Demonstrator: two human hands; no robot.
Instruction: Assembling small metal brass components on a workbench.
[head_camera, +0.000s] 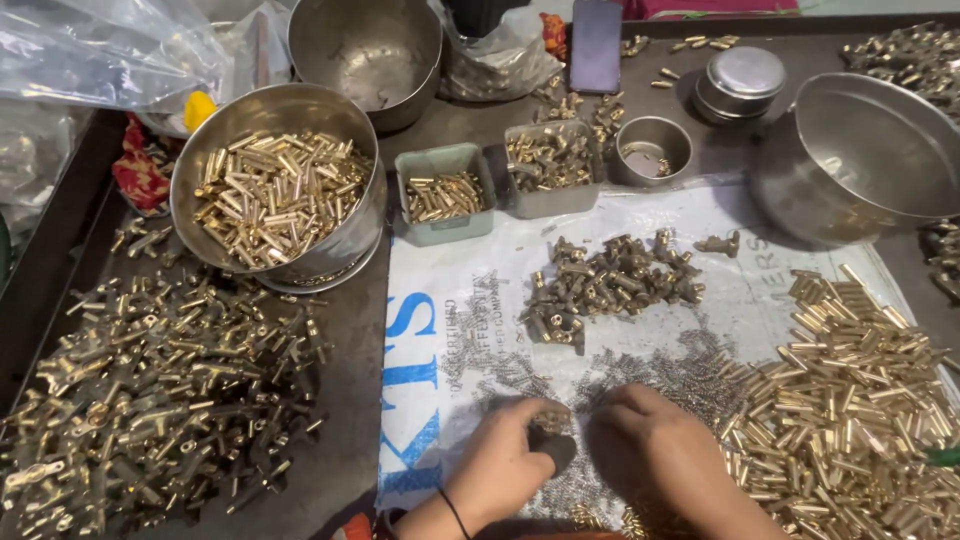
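Note:
My left hand (503, 462) rests at the bottom centre of a printed white sheet (440, 310), its fingers pinching a small brass fitting (549, 418) above a dark round piece (556, 449). My right hand (655, 452) lies just to the right, fingers curled down onto a scatter of tiny grey springs (660, 372); what it holds is hidden. A heap of brass fittings (610, 282) lies farther up the sheet. A big pile of brass tubes (860, 400) spreads to the right of my right hand.
A steel bowl of brass tubes (275, 195) stands at left, above a spread of brass parts (150, 390). Two small grey trays (443, 195) (550, 165), a small steel cup (652, 150), a lidded tin (740, 82), empty steel bowls (870, 150) (365, 55), a phone (596, 45) and plastic bags (100, 50) sit behind.

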